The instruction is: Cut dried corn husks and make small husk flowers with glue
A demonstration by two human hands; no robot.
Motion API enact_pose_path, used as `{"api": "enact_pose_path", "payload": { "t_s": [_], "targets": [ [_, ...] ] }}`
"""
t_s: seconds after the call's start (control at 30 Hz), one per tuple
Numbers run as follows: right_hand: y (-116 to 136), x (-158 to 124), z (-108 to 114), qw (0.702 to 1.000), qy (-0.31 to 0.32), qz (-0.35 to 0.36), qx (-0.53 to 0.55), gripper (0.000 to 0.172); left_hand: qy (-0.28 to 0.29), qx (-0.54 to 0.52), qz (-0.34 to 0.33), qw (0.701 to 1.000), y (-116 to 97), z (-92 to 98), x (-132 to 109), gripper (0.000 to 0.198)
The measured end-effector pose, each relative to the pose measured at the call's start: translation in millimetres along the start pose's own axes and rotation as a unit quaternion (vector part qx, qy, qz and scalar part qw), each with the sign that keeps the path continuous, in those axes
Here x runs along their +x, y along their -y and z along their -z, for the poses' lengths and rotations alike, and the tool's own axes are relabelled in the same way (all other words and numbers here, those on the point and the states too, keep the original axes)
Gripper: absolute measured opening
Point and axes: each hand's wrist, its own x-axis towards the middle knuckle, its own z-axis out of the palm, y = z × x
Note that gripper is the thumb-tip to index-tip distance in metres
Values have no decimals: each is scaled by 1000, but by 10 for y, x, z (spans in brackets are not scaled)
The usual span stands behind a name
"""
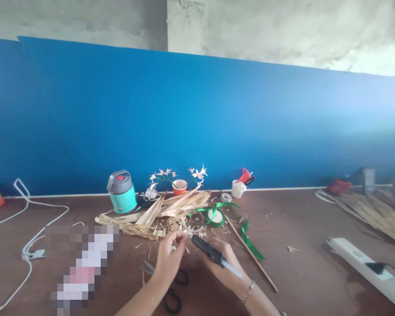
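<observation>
Behind a brown tabletop (299,245), a blue partition (197,118) is seen in the head view. At the near middle, a black glue gun (209,250) is grasped by the right hand (225,263), its nozzle brought close to the left hand (171,252), whose fingers are pinched, apparently on a small pale piece (174,248). Far beyond, pale flowers (199,173) on green stems, seemingly finished, are stood at a red cup (180,188). Dried husks (186,204) and green ribbon (250,245) are left unused; scissors (173,300) are laid near left.
</observation>
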Motion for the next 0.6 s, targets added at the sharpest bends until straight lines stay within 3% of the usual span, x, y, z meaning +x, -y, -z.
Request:
{"api": "enact_pose_path", "payload": {
  "t_s": [0.6],
  "targets": [
    [36, 23, 22, 999, 26, 20, -32, 15, -1, 6, -11, 1000, 20, 1, 5, 33]
  ]
}}
